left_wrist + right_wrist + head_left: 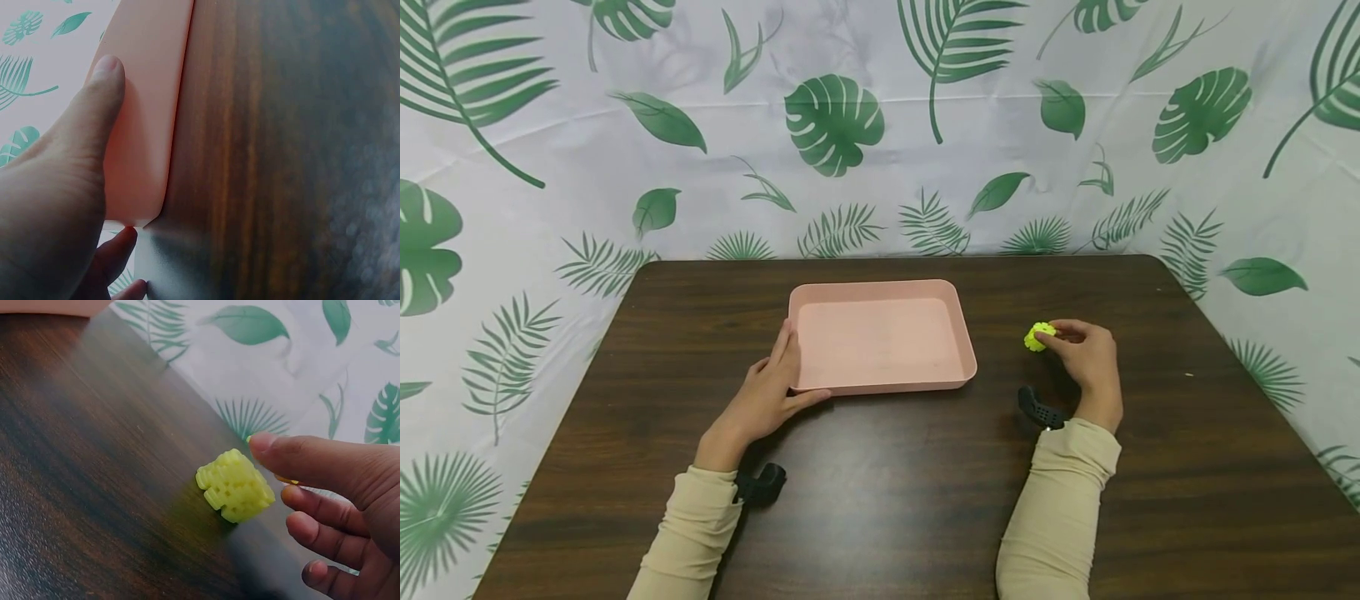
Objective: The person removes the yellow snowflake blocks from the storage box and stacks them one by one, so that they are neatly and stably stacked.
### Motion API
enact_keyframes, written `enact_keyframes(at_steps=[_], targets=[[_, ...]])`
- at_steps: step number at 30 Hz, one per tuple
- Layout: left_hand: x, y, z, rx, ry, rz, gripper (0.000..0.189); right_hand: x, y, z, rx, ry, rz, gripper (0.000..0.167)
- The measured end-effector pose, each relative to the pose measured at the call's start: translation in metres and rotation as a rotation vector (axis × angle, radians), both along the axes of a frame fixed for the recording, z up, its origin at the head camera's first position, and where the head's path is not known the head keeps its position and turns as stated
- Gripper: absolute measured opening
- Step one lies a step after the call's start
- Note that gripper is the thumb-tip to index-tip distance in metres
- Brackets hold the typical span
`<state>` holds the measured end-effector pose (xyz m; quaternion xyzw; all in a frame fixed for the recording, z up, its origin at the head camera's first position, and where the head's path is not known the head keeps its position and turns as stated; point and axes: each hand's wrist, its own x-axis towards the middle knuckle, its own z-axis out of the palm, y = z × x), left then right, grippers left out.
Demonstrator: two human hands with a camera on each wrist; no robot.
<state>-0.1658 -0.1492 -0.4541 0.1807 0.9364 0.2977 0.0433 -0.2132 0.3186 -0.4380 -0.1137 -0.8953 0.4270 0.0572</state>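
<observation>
A shallow pink rectangular tray (880, 337) lies on the table. My left hand (767, 387) rests at its near-left corner, fingers along the left side and thumb pressed flat on the front wall. In the left wrist view, the thumb (109, 87) lies on the tray's pink wall (147, 125), with other fingertips just past the corner. To the tray's right, my right hand (1086, 354) pinches a small bright yellow bumpy plastic piece (1039, 337) between thumb and fingers. Seen from the right wrist, this yellow piece (236, 486) has knobbly, notched edges and sits just off the thumb tip.
The dark wood-grain table (895, 500) reaches back to a white cloth (865, 192) printed with green leaves. A tiny pale speck (1188, 375) lies on the table to the right. Each wrist wears a black strap-like device, as on the left (762, 485).
</observation>
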Motion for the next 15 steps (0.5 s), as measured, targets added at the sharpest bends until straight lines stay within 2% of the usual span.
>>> enact_keyframes(at_steps=[15], targets=[[0.0017,0.0002,0.0022,0.009,-0.016,0.001,0.108,-0.0014,0.0008,-0.0052,-0.003,-0.035,0.007,0.05]])
